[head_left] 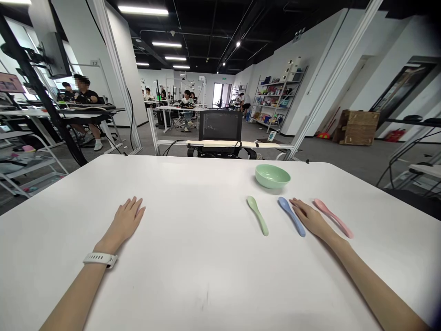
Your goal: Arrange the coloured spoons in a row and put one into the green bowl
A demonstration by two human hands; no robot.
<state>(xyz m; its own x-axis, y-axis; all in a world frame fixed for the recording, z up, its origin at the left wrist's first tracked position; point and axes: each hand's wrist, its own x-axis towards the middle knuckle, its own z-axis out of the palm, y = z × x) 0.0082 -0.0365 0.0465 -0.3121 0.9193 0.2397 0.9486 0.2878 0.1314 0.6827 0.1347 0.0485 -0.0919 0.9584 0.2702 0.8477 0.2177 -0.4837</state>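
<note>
My left hand [126, 220] lies flat on the white table [206, 257], palm down, fingers stretched out, holding nothing; a white watch sits on its wrist. My right hand [308, 217] also rests flat with fingers extended, between a blue spoon [291, 216] on its left and a pink spoon [333, 217] on its right, touching or nearly touching the blue one. A green spoon [257, 215] lies further left. A light green bowl [272, 176] stands upright just beyond the spoons.
A black chair [220, 126] stands behind the table's far edge. Other people sit at desks at the far left and back. Shelves line the right wall, with a cardboard box [356, 127] on the floor.
</note>
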